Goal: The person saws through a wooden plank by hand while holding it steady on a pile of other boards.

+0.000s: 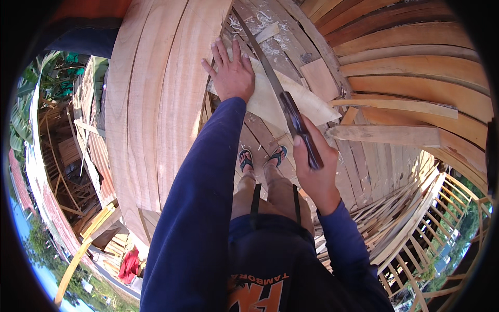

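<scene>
My right hand (pixel 318 166) is closed round the dark brown handle of a machete (pixel 267 67). Its long, narrow blade points up and away to the left, over a pale, pointed wooden board (pixel 309 104). My left hand (pixel 233 73) lies flat with fingers spread, at the edge of the planked wooden surface (pixel 150 104) where it meets the pale board. How much of that hand rests on each I cannot tell. Wood shavings (pixel 273 41) are scattered past the blade.
Curved planks (pixel 410 62) rise on the right, with a loose wooden beam (pixel 384 135) below them. Long strips of wood (pixel 369 229) are heaped at lower right. My sandalled feet (pixel 262 158) stand on floorboards. Orange and dark cloth (pixel 86 26) shows at upper left.
</scene>
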`<state>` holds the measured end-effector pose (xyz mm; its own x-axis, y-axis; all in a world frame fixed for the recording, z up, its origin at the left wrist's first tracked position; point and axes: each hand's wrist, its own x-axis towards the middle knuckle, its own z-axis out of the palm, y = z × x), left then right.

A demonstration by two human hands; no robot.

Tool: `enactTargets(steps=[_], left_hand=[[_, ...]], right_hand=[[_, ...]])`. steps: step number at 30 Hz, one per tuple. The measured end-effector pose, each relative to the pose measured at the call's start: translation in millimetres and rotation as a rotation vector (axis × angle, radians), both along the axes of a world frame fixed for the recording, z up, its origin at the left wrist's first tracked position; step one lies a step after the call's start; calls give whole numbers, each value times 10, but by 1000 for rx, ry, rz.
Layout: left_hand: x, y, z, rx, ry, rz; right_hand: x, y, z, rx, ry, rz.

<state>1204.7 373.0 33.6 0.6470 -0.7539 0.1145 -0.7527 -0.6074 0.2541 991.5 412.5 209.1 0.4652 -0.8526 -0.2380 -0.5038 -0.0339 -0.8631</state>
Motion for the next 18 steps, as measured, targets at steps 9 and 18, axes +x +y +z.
enactTargets(steps=[9, 18], left_hand=[[7, 34, -72, -12, -40, 9], [-40, -84, -12, 37, -6, -31]], right_hand=[[-637, 557, 501, 23, 34, -13], [684, -652, -152, -78, -93, 31]])
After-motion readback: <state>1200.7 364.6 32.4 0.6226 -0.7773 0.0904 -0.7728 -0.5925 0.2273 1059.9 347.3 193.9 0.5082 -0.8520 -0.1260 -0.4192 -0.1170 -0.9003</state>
